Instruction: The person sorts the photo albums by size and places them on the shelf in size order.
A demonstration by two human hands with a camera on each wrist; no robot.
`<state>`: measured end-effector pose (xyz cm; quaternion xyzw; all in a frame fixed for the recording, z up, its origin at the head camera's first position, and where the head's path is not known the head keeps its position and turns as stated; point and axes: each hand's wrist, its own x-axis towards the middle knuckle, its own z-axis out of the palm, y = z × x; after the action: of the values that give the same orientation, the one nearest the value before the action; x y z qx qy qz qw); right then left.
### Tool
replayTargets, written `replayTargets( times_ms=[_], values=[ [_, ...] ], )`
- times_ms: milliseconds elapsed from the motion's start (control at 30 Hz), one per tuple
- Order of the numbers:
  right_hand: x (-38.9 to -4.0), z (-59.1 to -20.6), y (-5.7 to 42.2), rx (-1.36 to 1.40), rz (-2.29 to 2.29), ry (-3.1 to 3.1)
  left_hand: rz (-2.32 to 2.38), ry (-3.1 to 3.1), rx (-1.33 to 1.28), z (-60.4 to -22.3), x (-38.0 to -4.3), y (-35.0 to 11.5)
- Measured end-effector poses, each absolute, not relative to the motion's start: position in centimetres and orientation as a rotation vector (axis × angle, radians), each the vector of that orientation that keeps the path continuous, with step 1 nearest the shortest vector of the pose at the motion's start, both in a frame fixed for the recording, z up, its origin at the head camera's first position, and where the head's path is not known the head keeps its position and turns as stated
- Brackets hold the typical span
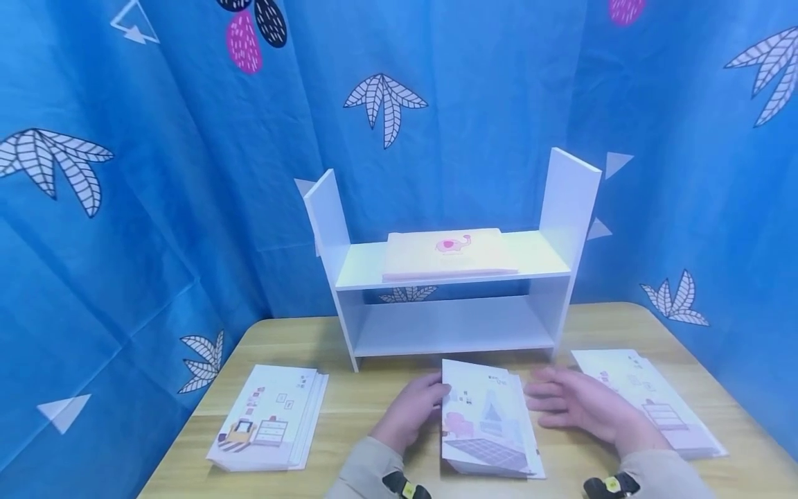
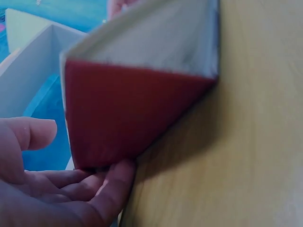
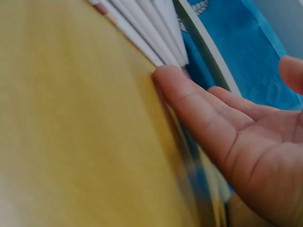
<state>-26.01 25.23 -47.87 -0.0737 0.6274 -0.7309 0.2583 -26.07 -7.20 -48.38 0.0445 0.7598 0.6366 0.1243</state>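
A stack of white picture booklets [image 1: 486, 419] lies in the middle of the table, its sheets slightly fanned to the right. My left hand [image 1: 418, 409] touches the stack's left side. In the left wrist view, the fingers of that hand [image 2: 66, 191] meet the lower corner of the stack's dark red side [image 2: 128, 113], while the thumb stands apart. To the right of the stack is my right hand [image 1: 586, 409], blurred, its fingers extended toward the stack. The right wrist view shows this hand [image 3: 251, 142] with straight fingers near pale booklet edges [image 3: 147, 33].
A second booklet stack [image 1: 268, 416] lies at the left, and a third [image 1: 654, 405] at the right, partly behind my right hand. Behind them stands a white two-tier shelf [image 1: 455, 326], with cream elephant-cover books [image 1: 445, 256] flat on its upper board. Blue curtains [image 1: 486, 138] surround the wooden table [image 1: 355, 402].
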Motion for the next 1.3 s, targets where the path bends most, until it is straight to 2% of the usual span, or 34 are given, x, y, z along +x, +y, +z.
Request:
replayTargets(
  times_ms=[500, 767, 967, 1300],
  values=[
    [-25.5, -47.9, 23.3, -0.121, -1.959, 1.881, 2.137, 1.754, 0.087, -48.9, -26.2, -7.0],
    [-25.6, -48.2, 22.0, -0.121, -1.746, 2.244, 2.093, 1.861, 0.106, -48.9, -26.2, -6.7],
    [-25.3, -48.4, 21.7, -0.296, -1.744, 2.012, 2.039, 1.922, 0.064, -48.8, -26.1, -6.7],
    [-24.7, -47.9, 20.2, -0.384, -1.851, 1.765, 2.046, 1.842, 0.042, -47.7, -26.0, -7.2]
  ],
)
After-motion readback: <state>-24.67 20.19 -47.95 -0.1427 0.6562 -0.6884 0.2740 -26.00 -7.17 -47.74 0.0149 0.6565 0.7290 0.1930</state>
